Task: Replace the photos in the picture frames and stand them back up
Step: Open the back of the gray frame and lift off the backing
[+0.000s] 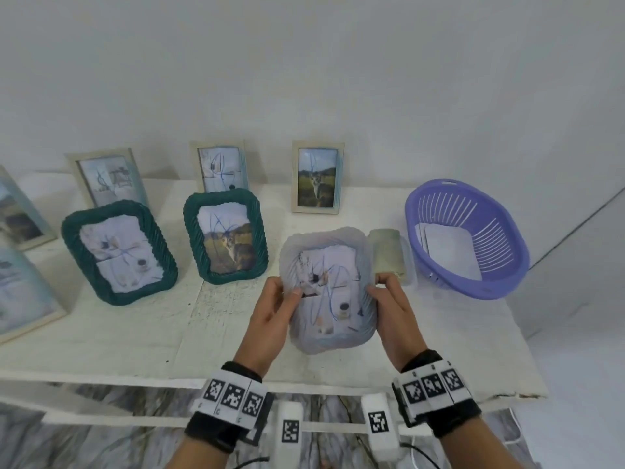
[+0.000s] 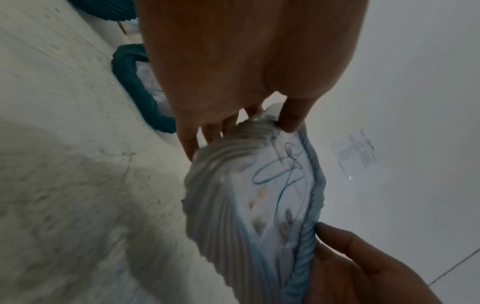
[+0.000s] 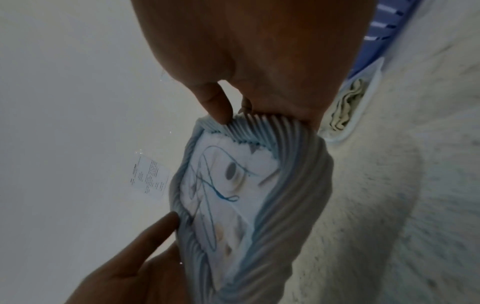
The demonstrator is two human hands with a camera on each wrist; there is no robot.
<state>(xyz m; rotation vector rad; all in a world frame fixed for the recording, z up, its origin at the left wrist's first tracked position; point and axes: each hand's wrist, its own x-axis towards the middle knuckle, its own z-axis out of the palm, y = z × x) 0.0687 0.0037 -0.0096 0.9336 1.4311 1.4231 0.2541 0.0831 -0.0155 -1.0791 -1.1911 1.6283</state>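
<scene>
In the lower middle of the head view, both hands hold a pale blue frame (image 1: 328, 289) above the table (image 1: 135, 326). The left hand (image 1: 270, 319) grips the frame's left edge, with the thumb on the front and the fingers behind. The right hand (image 1: 394, 309) grips the right edge in the same way. The frame faces up toward the camera and is tilted, with its top away from the person. The photo (image 1: 329, 286) inside it is pale and has blue scribble lines on it.

On the left of the frame, two green frames (image 1: 225, 236) stand on the table, each with a photo. Behind them, near the wall (image 1: 304, 62), three thin light frames (image 1: 318, 177) stand upright. More frames show at the far left edge of the picture.

At the right, a purple basket (image 1: 470, 238) sits on the table with white sheets inside. Between the basket and the held frame lies a folded cloth (image 1: 387, 255) in a small clear tray.

In the wrist views, a printed paper (image 2: 355, 152) is on the wall.
</scene>
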